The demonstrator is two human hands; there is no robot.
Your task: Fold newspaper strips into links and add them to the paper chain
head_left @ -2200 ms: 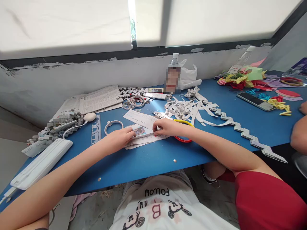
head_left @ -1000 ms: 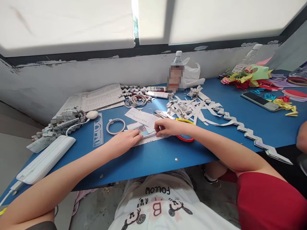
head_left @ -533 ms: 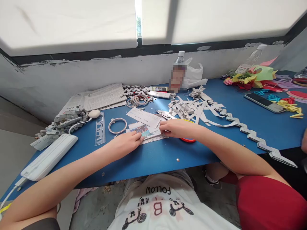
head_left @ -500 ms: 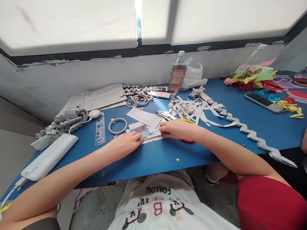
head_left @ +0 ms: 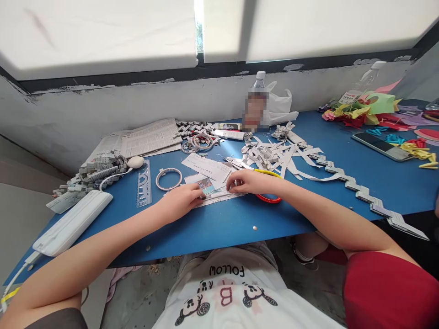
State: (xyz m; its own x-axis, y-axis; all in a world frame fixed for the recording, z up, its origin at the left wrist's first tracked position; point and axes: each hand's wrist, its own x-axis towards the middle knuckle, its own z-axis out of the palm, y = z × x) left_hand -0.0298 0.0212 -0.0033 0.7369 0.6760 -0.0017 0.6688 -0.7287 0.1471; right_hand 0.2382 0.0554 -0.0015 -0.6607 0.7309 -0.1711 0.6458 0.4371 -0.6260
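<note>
A printed newspaper piece [head_left: 221,197] with a coloured picture lies on the blue table, partly beneath my hands. My left hand [head_left: 185,201] has its fingers bent down at the paper's left end. At the right end, my right hand [head_left: 247,182] is curled, thumb and fingers pinching the paper's edge. Just beyond them, a white paper slip [head_left: 206,168] with small writing overlaps the newspaper. Scissors with red and yellow handles [head_left: 269,200] lie partly under my right wrist. A roll of tape [head_left: 168,188] rests left of the paper, beside a clear ruler [head_left: 144,185].
Loose paper strips [head_left: 262,155] are heaped behind my right hand. A folded paper chain [head_left: 366,197] runs to the right edge. Leftward are a white power strip [head_left: 73,221] and folded paper pieces [head_left: 96,176]. A bottle [head_left: 259,84], phone [head_left: 382,146] and newspapers [head_left: 151,137] stand or lie farther back.
My right hand has lifted slightly and its fingers are more curled. The left hand has shifted a little left, its fingers more bent. More of the scissors' red handle shows.
</note>
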